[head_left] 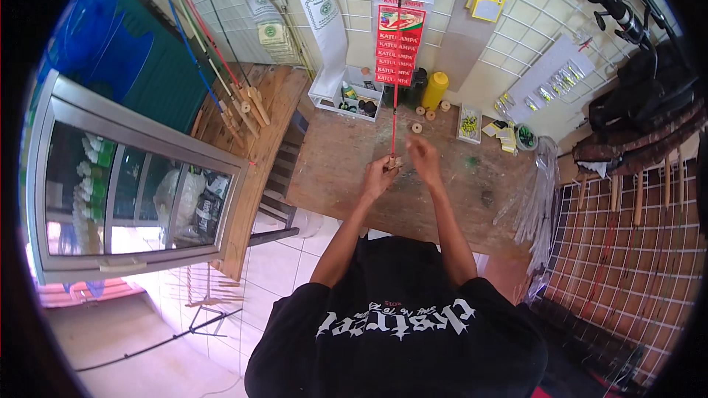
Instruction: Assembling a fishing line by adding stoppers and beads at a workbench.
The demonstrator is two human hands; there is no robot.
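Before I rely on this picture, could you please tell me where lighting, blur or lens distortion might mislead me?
In the head view, the fisheye bends the wire rack at right, and the rim falls to black; also there, the floor tiles at lower left look washed out; the right hand looks slightly soft, while the red rod is fairly distinct.

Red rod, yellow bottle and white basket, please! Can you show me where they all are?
Red rod (394,130): head view, on its lower shaft.
Yellow bottle (436,91): head view, middle of its body.
White basket (339,108): head view, on its front wall.
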